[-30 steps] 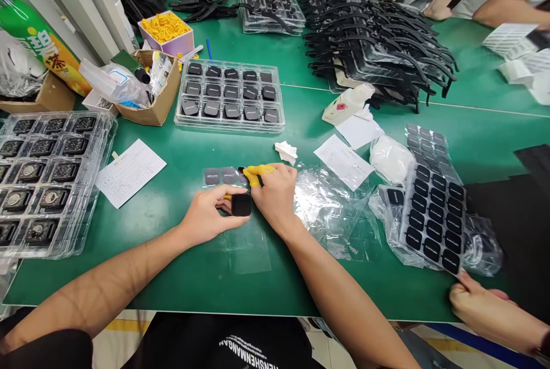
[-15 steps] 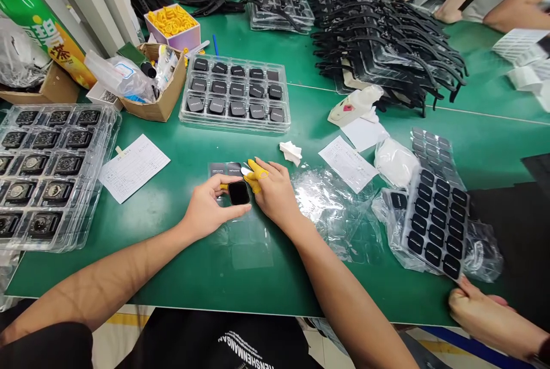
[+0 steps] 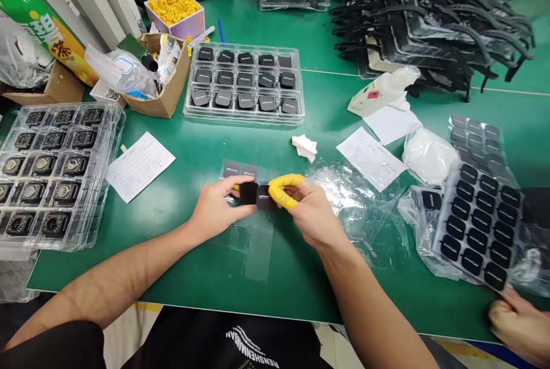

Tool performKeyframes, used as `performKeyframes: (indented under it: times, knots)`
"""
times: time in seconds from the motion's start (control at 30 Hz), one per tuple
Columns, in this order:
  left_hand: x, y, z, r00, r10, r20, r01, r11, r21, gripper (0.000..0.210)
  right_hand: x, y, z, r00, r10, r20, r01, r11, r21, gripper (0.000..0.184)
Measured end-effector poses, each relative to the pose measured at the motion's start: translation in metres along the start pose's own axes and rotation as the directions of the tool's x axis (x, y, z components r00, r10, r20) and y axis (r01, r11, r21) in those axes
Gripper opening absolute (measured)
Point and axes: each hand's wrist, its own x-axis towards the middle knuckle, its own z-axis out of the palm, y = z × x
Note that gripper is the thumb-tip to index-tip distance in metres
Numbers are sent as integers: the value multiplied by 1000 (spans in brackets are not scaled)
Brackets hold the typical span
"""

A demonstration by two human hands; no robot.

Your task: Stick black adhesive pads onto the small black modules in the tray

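Near the front edge of the green counter (image 3: 172, 274), a person works with both hands held close together. The left hand (image 3: 217, 203) pinches a black square unit (image 3: 248, 192), glossy face up, between thumb and fingers. The right hand (image 3: 311, 211), its fingertips in yellow covers (image 3: 284, 190), pinches a dark square film (image 3: 263, 197) at the unit's right side; whether the two touch, I can't tell. Both are above clear sheets (image 3: 256, 254).

To my mind, working well here means gripping the unit by its edges, keeping fingers off that shiny face, and holding the film at one border so it stays flat, square and dust-free.

As for writing, the film and those on the label sheet (image 3: 240, 170) carry small white lettering, perhaps "HiFuture", though I wouldn't swear to it. On the green-and-yellow bottle (image 3: 51, 39) I can read 茶. The slip (image 3: 140, 167) at left bears handwriting too fine to make out. Across the black shirt (image 3: 223, 337), "SHENMANGAN" seems legible.
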Motion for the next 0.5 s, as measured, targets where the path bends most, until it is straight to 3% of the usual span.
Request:
performKeyframes:
  times: [0.27, 0.5]
  knots:
    - [2, 1, -1, 998, 4, 65, -12, 992, 122, 53, 1, 9, 9, 990, 140, 0, -140, 987, 76, 41]
    - [1, 2, 0, 996, 31, 78, -45, 983, 180, 51, 1, 10, 13, 987, 163, 4, -163, 984, 79, 42]
